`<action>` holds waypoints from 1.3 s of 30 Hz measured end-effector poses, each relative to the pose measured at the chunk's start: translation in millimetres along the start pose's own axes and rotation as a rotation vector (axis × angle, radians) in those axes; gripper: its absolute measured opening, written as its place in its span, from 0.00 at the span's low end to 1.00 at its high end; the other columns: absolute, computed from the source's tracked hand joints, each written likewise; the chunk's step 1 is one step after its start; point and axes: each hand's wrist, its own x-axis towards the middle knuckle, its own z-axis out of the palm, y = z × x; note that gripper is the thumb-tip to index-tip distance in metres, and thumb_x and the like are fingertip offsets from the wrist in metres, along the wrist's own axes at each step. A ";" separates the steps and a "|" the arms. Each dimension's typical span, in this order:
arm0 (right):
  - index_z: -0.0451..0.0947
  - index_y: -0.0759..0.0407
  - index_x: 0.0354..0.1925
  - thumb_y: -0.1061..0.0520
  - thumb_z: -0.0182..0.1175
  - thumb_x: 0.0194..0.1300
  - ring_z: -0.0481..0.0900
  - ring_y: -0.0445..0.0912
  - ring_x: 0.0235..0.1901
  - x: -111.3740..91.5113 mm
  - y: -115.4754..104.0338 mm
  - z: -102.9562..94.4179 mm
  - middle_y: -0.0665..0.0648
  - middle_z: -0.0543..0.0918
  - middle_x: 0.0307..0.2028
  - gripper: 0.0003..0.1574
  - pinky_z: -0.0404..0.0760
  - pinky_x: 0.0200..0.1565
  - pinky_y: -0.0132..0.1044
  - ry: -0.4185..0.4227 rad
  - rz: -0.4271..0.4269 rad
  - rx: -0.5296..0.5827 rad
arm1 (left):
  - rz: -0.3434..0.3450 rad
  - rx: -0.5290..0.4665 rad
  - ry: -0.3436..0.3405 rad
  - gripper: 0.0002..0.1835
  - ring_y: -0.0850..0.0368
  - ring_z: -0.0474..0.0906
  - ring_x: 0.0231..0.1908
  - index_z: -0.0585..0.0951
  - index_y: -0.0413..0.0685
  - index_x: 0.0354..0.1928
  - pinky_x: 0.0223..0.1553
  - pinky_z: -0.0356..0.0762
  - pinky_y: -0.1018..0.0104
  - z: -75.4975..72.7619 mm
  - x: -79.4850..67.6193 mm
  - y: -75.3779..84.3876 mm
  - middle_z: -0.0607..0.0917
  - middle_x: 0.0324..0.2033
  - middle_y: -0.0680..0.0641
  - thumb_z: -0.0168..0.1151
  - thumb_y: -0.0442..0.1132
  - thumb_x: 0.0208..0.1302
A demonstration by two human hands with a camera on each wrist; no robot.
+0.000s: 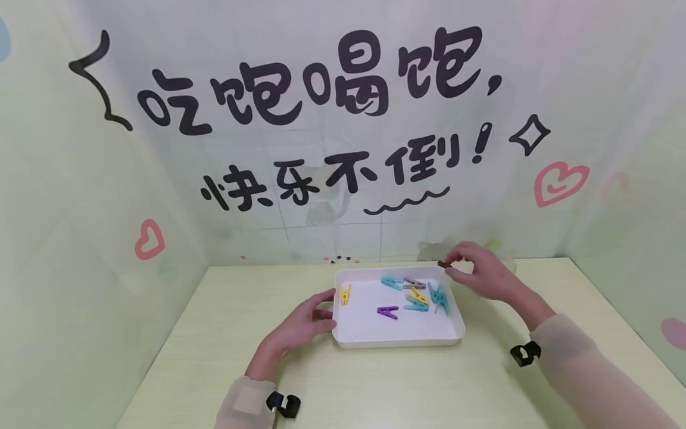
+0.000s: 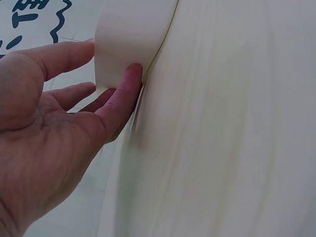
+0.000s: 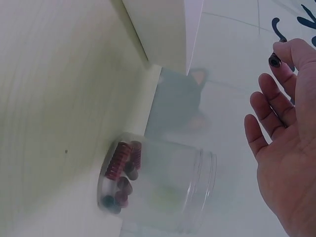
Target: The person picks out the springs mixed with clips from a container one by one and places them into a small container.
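A shallow white tray (image 1: 370, 336) holds several small clothespins: teal ones (image 1: 439, 298), a grey one (image 1: 414, 283), a purple one (image 1: 387, 312), and yellow ones, one of them (image 1: 345, 294) by the left wall. My left hand (image 1: 305, 322) touches the tray's left side with its fingers spread and fairly straight; the left wrist view shows fingertips against the wall. Over the tray's far right corner, my right hand (image 1: 479, 274) pinches a small dark brown cylindrical piece (image 3: 275, 60) between thumb and index finger. Its other fingers are loosely bent.
A clear jar (image 3: 197, 192) stands on the table (image 3: 44, 123) just right of the tray, with reddish-brown ribbed pieces and other small dark pieces at its bottom. Behind the table hangs a pale printed curtain (image 1: 321, 143) with black lettering; similar sheets flank both sides.
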 end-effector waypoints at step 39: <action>0.88 0.63 0.39 0.63 0.71 0.67 0.76 0.61 0.46 -42.3 68.4 -39.7 0.63 0.82 0.44 0.04 0.73 0.38 0.44 0.226 0.061 -0.121 | 0.002 0.005 -0.001 0.40 0.40 0.77 0.62 0.62 0.39 0.81 0.57 0.79 0.56 0.2 -1.5 0.5 0.68 0.76 0.36 0.67 0.28 0.71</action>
